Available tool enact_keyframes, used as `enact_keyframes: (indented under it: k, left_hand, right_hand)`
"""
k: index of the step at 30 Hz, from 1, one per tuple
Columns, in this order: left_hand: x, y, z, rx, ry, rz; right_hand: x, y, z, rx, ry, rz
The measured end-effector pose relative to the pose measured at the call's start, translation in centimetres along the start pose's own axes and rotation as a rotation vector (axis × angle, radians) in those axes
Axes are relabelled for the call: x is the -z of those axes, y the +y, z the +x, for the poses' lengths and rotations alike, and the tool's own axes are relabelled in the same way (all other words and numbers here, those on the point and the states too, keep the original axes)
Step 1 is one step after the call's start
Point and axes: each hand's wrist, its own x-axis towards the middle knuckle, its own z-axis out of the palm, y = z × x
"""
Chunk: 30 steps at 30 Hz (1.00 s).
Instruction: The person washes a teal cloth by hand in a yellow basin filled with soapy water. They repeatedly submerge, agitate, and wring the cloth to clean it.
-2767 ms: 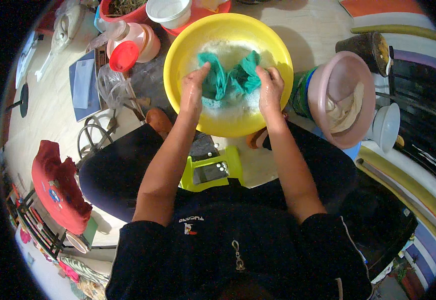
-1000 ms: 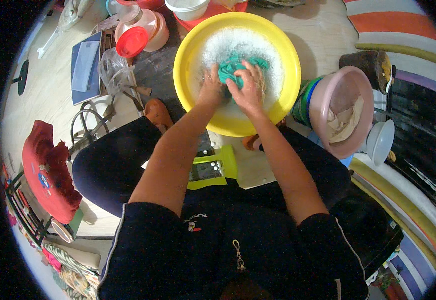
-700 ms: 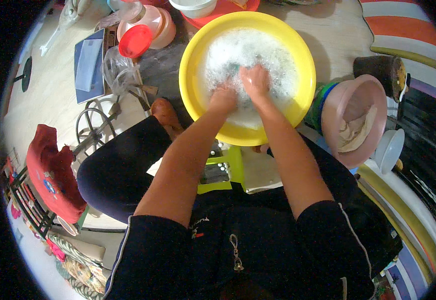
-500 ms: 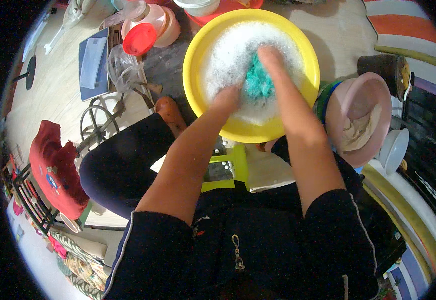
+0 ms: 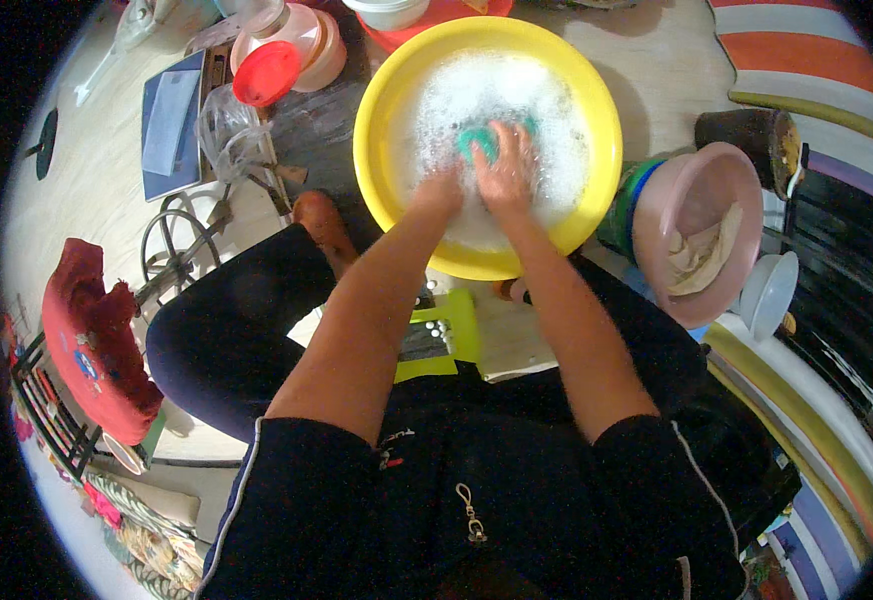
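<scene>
Clock face laid over the yellow basin (image 5: 608, 150), twelve at the top of the view: both forearms come up from six, over dark-clothed knees, and reach inside the rim. White suds (image 5: 516, 75) cover most of the water. Green cloth (image 5: 476, 146) sits close to the clock's centre, mostly sunk in foam; one lump shows toward ten, a smaller scrap toward two. Right hand (image 5: 506, 172) just below centre, back of hand up, on the cloth; fingers bent and slightly parted, the lump of cloth against their thumb side. Whether they grip it, cannot tell. Left hand (image 5: 440, 190) between seven and eight, apart from the right, its fingers lost under suds; apart, together or clamped, cannot tell. Outside the basin: pink basin (image 5: 648, 270) at four, tilted, a cream cloth (image 5: 701, 255) lying inside; pale bowl (image 5: 771, 297) just beyond it. Dark brown pot (image 5: 741, 138) at three. White tub (image 5: 394, 14) at eleven, near a red tray (image 5: 446, 22). Red lid (image 5: 265, 73) between nine and ten; clear plastic bag (image 5: 229, 135) at nine. Red garment (image 5: 101, 350) at eight, well apart. Lime-green frame (image 5: 466, 330) at six, between the knees, small white pellets (image 5: 440, 328) on it
</scene>
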Motion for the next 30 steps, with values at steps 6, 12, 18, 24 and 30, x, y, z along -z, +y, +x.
enact_keyframes:
  k: [6, 12, 18, 24, 30]
  left_hand:
    - [0.1, 1.2, -0.8, -0.155, 0.255, 0.126]
    - [-1.8, -0.1, 1.9, -0.068, 0.030, 0.070]
    - [2.0, 1.1, -1.2, -0.266, 0.248, -0.451]
    - [3.1, 3.4, -2.5, -0.498, 0.755, -0.768]
    - [4.5, -0.9, -3.0, -0.073, 0.455, -0.576]
  right_hand:
    - [-2.7, 5.8, 10.0, -0.039, -0.773, -0.256]
    - [1.3, 7.7, 13.2, -0.588, -0.230, 0.637]
    - [7.8, 1.5, 10.0, -0.593, -0.378, 1.492]
    - [12.6, -4.3, 6.3, -0.548, -0.398, 1.568]
    - [13.3, 0.2, 7.3, -0.312, -0.702, 1.794]
